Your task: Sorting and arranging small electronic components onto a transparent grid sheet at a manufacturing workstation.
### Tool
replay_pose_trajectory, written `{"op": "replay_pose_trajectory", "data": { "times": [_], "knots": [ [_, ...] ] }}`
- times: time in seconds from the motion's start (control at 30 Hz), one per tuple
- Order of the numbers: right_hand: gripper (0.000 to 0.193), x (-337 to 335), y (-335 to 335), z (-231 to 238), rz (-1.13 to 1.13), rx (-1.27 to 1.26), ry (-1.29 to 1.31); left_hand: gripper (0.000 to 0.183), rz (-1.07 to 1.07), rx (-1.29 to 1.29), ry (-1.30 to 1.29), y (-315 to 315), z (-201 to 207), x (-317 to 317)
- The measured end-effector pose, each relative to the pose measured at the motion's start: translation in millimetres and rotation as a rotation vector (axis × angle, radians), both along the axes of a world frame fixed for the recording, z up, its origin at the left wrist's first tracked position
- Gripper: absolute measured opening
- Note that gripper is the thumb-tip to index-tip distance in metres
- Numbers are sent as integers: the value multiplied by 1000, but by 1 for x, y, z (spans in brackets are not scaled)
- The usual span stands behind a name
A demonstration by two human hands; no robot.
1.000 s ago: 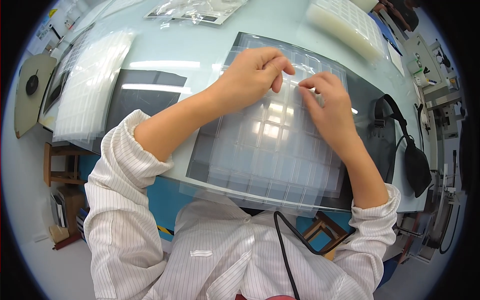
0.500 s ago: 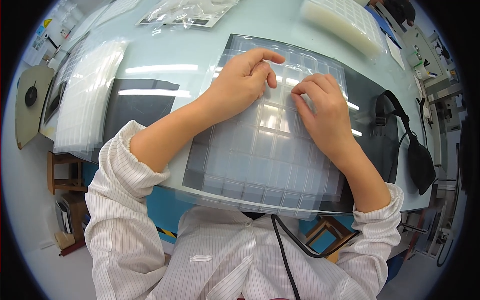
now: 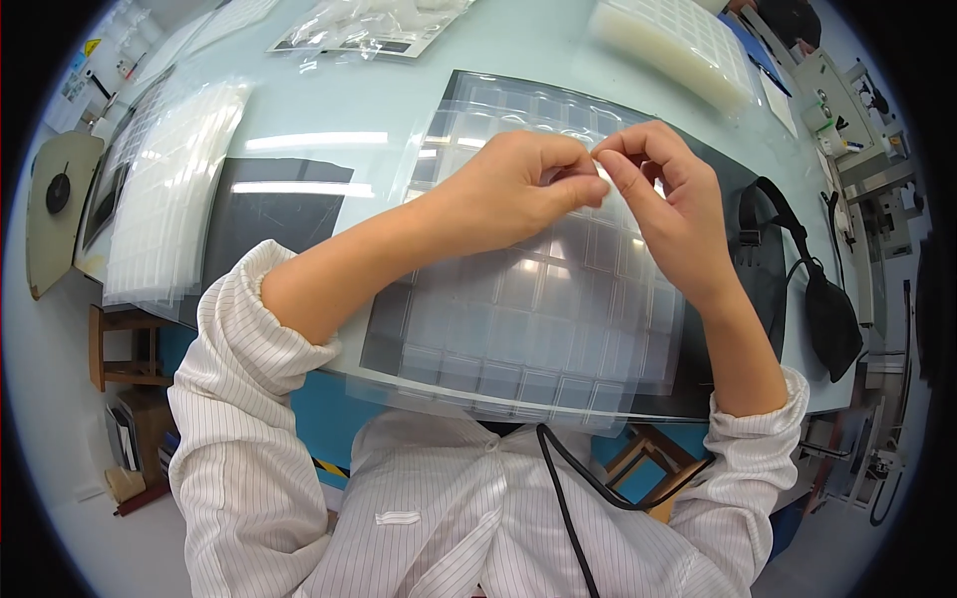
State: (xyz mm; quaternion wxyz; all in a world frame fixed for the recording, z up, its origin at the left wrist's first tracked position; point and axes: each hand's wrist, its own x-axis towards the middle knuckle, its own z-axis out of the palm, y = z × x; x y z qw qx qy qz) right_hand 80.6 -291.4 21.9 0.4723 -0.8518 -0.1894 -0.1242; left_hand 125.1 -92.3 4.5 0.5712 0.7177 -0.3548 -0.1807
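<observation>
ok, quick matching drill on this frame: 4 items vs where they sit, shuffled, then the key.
Items:
1. clear compartment tray
2. stack of trays
3. black strap pouch
4. plastic bags

Places:
A. far edge of the table, top centre
B. on the table's left side
C. right edge of the table
D. on the dark mat, under both hands

The left hand and right hand pinch together above the tray.

Pairs: 1-D, 2-B, 3-C, 4-A

Clear gridded tray (image 3: 538,329); black mat (image 3: 269,214); white pinstriped sleeve (image 3: 239,399); pale green table (image 3: 498,50).
</observation>
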Motion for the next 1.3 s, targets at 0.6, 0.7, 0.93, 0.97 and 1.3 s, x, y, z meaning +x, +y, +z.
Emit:
{"op": "replay_pose_trajectory", "data": {
  "times": [0.6, 0.7, 0.93, 0.97, 1.3],
  "knots": [
    [13, -12, -19, -30, -183, -476, -341, 30, 150, -34, 147, -8, -11, 4],
    [14, -9, -20, -30, -132, -552, -372, 32, 160, -68, 98, -6, -15, 5],
    [16, -11, -20, -30, -149, -522, -381, 36, 177, -81, 96, -8, -13, 1],
    [16, -10, -21, -32, -118, -556, -395, 35, 157, -67, 117, -7, -13, 3],
    [15, -9, -21, -31, -132, -529, -392, 25, 133, 11, 24, -9, -10, 4]
  ]
}}
